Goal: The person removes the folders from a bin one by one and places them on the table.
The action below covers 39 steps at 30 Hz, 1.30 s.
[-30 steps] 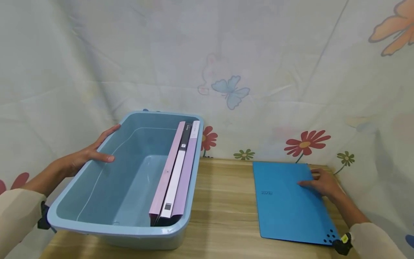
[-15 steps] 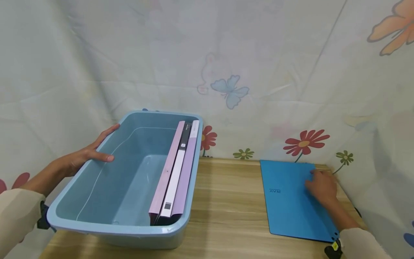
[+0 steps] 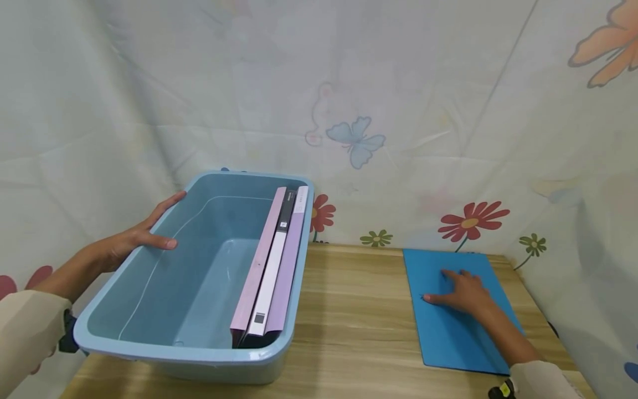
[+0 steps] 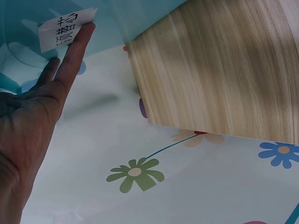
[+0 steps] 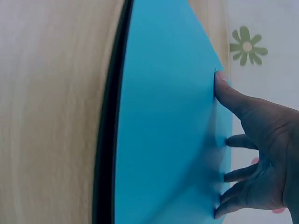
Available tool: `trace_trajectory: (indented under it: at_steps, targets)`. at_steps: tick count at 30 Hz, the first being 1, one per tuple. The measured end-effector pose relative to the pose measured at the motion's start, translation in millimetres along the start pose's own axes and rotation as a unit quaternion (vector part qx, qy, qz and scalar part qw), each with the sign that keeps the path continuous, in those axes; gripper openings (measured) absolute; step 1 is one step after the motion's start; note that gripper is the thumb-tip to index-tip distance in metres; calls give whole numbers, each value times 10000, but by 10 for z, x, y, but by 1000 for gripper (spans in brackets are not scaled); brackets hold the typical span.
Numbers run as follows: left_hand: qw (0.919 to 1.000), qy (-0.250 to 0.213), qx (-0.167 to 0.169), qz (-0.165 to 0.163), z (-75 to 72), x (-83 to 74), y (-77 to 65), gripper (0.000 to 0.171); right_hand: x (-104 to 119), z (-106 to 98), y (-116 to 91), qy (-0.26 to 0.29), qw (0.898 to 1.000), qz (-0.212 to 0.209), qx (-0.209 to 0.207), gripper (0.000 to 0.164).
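My left hand (image 3: 130,244) grips the left rim of a light blue plastic tub (image 3: 266,354), its thumb inside and its fingers outside. In the left wrist view those fingers lie along the outer wall, by a white label (image 4: 65,30) with dark characters. A blue folder (image 3: 443,338) lies flat on the table at the right; a dark gap shows under its cover edge in the right wrist view. Over it my right hand (image 3: 463,296) is spread, its fingertips touching the blue cover (image 5: 163,107).
Inside the tub, along its right wall, stand a pink file box (image 3: 259,263), a black and white spine (image 3: 271,271) and a purple file box (image 3: 289,266). Bare wooden table (image 3: 354,310) separates tub and folder. A flowered cloth (image 3: 413,183) hangs behind.
The folder shifts slightly right. My right hand leaves the folder's right edge and moves left onto its cover, fingers spreading. My left hand and the tub stay put.
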<state>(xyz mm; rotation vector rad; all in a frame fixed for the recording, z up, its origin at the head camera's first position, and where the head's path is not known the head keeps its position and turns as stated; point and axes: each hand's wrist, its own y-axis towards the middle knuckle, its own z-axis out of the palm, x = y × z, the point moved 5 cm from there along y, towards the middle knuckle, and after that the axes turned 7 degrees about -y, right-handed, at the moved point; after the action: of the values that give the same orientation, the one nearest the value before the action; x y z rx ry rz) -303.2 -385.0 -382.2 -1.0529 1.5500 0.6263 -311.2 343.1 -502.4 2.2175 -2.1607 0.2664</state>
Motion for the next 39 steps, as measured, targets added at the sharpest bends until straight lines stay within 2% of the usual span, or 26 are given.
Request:
trace_trajectory:
  at_steps: [7, 14, 22, 39]
  targets:
    - [10000, 84, -29, -15, -9, 8, 4, 110, -167, -52, -8, 97, 9999, -116, 9, 117]
    - [9999, 120, -69, -35, -27, 49, -36, 110, -365, -67, 79, 150, 9996, -182, -134, 116]
    - [9999, 134, -78, 33, -15, 35, -21, 110, -564, -96, 87, 107, 9999, -100, -52, 122]
    - [9999, 135, -34, 40, 2, 8, -1, 112, -603, -94, 64, -120, 9998, -111, 83, 125]
